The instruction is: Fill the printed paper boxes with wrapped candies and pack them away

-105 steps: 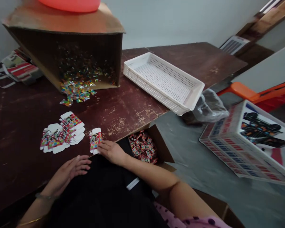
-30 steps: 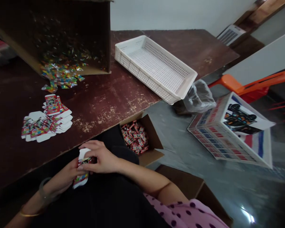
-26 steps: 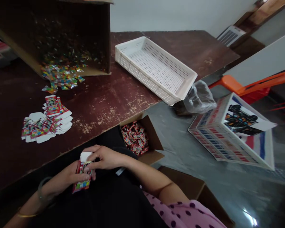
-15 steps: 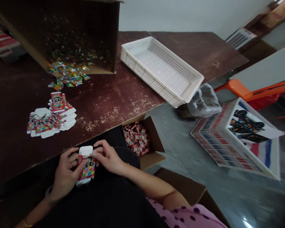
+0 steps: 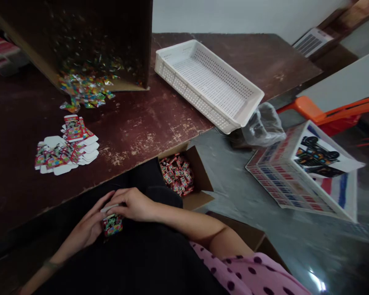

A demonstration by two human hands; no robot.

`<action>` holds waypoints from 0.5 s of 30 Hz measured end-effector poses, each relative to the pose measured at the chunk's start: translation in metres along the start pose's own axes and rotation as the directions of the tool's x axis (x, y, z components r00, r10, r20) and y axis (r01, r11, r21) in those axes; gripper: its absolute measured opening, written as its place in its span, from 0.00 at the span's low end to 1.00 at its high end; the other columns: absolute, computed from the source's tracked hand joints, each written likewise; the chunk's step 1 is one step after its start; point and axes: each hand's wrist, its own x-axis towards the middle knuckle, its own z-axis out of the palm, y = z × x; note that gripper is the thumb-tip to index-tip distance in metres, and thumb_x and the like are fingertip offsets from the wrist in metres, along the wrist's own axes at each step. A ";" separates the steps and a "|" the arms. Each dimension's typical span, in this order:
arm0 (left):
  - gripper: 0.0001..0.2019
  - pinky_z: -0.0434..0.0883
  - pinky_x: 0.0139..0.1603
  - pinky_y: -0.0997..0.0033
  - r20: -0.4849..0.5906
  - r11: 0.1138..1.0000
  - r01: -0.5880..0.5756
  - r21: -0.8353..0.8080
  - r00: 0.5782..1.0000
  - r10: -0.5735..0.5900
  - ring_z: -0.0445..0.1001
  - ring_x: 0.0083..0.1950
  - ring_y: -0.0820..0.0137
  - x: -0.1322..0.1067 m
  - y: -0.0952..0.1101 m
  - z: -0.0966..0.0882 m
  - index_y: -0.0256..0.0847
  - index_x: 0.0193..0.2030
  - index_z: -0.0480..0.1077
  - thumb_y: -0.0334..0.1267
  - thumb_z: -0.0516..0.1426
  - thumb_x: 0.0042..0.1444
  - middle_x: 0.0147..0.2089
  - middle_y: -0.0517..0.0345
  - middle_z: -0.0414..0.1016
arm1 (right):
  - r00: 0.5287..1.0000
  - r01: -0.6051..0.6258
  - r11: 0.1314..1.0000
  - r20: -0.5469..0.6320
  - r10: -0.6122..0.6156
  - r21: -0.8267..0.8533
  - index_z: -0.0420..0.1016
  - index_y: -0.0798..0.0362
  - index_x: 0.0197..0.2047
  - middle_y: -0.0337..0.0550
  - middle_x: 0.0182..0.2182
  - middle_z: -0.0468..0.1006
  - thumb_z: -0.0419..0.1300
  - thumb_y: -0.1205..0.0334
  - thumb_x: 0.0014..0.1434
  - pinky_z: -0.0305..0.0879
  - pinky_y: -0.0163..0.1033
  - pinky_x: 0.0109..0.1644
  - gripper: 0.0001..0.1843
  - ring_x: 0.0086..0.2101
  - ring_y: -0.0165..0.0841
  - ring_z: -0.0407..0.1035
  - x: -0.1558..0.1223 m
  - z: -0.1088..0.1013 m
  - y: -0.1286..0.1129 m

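Observation:
Above my lap, a small printed candy box [image 5: 113,225] sits between both hands. My left hand [image 5: 90,223] wraps its left side, fingers closed against it. From the right, my right hand [image 5: 132,205] pinches the white flap at its top end; the fingertips partly hide the flap. On the table lies a pile of flat printed cartons [image 5: 66,149] with white flaps. Behind that pile, small clear packets of colourful candies [image 5: 86,92] spill from a large cardboard box [image 5: 132,87] tipped on its side.
A white perforated tray [image 5: 175,85] rests on the dark red table [image 5: 135,135]. Below the edge, an open carton [image 5: 203,168] holds many small filled boxes. A plastic crate [image 5: 283,180], a clear bag [image 5: 264,127] and an orange stool [image 5: 309,108] stand to the right.
The candy box has turned so that its top flap is now folded over under my fingers. My right hand has moved left over its top, and my left hand has closed in around it.

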 end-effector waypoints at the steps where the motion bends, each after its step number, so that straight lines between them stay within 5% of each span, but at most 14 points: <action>1: 0.36 0.67 0.59 0.55 0.015 0.998 0.024 -0.050 1.000 -0.023 0.70 0.60 0.51 0.002 -0.002 -0.001 0.49 0.66 0.59 0.43 0.63 0.49 0.58 0.52 0.76 | 0.998 0.067 0.996 -0.011 -0.067 -0.058 0.81 0.55 0.41 0.41 0.39 0.78 0.61 0.63 0.61 0.64 0.32 0.52 0.09 0.45 0.29 0.72 -0.001 0.002 -0.001; 9: 0.30 0.62 0.64 0.52 0.266 0.996 0.085 -0.034 0.961 -0.073 0.66 0.64 0.50 0.000 -0.004 -0.011 0.44 0.63 0.66 0.40 0.63 0.51 0.61 0.48 0.73 | 0.999 -0.022 0.993 -0.038 0.017 -0.118 0.81 0.52 0.45 0.41 0.36 0.79 0.61 0.60 0.61 0.68 0.32 0.40 0.11 0.34 0.28 0.74 0.003 -0.006 0.006; 15: 0.33 0.61 0.65 0.54 0.190 0.991 -0.019 0.130 0.982 -0.006 0.64 0.66 0.54 -0.010 -0.001 -0.014 0.48 0.67 0.59 0.39 0.61 0.54 0.67 0.50 0.64 | 0.954 0.298 0.858 0.160 -0.253 -0.419 0.76 0.55 0.53 0.50 0.46 0.76 0.55 0.65 0.65 0.65 0.39 0.54 0.16 0.47 0.33 0.68 -0.007 0.004 -0.001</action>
